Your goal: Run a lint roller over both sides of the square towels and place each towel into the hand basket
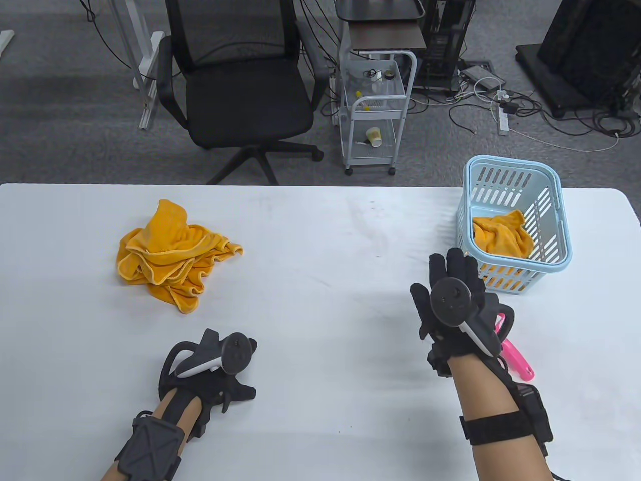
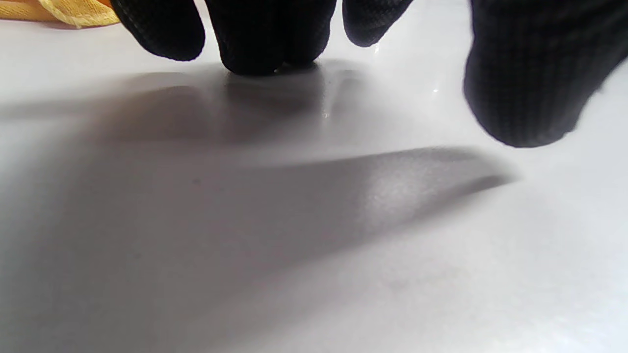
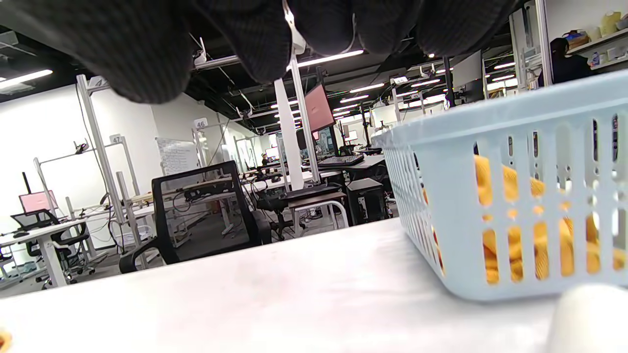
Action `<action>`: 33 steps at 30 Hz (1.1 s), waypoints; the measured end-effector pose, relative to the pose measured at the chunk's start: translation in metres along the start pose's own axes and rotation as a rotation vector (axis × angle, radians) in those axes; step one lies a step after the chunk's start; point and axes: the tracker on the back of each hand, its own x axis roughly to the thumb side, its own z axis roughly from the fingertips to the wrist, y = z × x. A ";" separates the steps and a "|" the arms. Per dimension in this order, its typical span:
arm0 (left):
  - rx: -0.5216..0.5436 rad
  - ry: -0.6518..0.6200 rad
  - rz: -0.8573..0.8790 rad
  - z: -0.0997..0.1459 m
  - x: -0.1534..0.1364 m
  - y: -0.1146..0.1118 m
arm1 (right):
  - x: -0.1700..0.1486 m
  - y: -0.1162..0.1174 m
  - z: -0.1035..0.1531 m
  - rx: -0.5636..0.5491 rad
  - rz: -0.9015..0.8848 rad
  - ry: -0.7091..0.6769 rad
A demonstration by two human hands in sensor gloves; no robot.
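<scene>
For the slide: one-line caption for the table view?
Both hands empty: one orange towel in the blue basket, crumpled pile waiting, lint roller under right wrist.

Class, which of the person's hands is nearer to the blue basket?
Right. The right hand hovers just beside the basket, at its near corner. The left hand rests far across the table.

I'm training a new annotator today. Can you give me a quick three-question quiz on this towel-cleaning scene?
1. True or false: the light blue hand basket already holds an orange towel.
2. Multiple choice: the pile of orange towels lies A) on the table's left part, B) inside the basket, C) under the right hand.
3. Fill in: the pink lint roller lies on the table beside the ___ hand.

Key: 1 true; 2 A; 3 right.
</scene>
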 end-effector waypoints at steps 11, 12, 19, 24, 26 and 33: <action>0.011 0.013 0.014 0.000 -0.001 0.000 | -0.011 0.054 0.028 0.018 0.060 -0.035; 0.013 0.013 0.016 0.000 -0.001 0.000 | -0.012 0.055 0.028 0.022 0.048 -0.037; 0.201 0.062 0.097 0.011 -0.013 0.028 | -0.016 0.058 0.029 0.024 -0.001 -0.033; 0.419 0.231 0.090 0.030 -0.053 0.092 | -0.014 0.059 0.030 0.036 -0.010 -0.050; 0.486 0.347 0.086 0.029 -0.078 0.113 | -0.013 0.058 0.030 0.028 -0.008 -0.059; 0.450 0.687 0.106 -0.007 -0.156 0.126 | -0.013 0.052 0.033 -0.002 -0.001 -0.070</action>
